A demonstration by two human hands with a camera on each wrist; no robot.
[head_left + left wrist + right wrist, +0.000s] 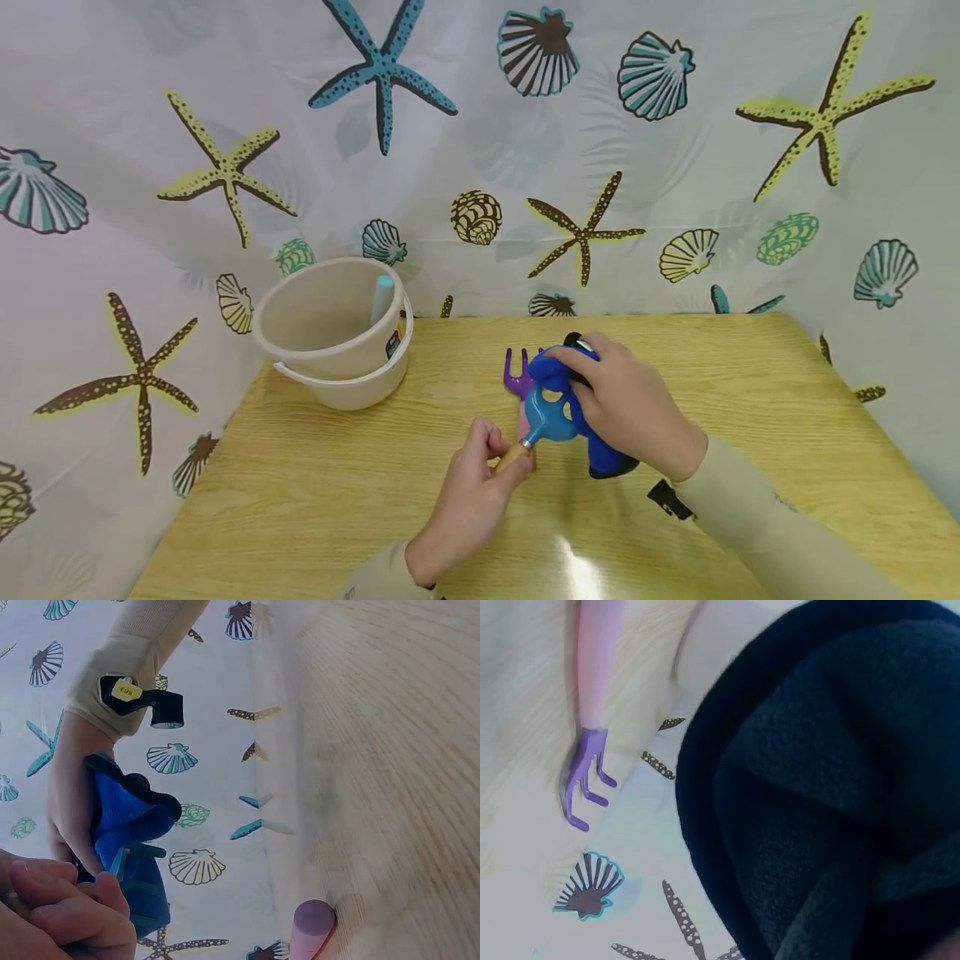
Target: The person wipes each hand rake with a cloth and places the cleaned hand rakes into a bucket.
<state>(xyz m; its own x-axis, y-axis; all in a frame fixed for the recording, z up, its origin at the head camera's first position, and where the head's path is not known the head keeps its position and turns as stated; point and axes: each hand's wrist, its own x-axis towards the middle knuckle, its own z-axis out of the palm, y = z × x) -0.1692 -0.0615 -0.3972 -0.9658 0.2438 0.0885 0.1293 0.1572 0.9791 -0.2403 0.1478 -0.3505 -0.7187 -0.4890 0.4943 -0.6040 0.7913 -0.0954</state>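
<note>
My left hand (472, 487) grips the wooden handle (512, 458) of a small blue garden fork (551, 423), its head angled up to the right. My right hand (633, 400) holds a blue fleecy cloth (609, 454) with black edging against the fork's prongs. Part of the head is hidden behind the cloth. In the left wrist view, teal prongs (141, 886) show in front of the cloth. Much of the right wrist view is filled by the dark cloth (802, 802). Behind the hands, a purple hand rake (592, 761) with a pink handle lies on the table.
A beige bucket (330, 346) with a white carrying handle stands at the table's back left. Inside it leans a light-blue rod-like handle (382, 298). The wood-grain table (300, 500) meets a curtain (480, 125) printed with starfish and shells at its back.
</note>
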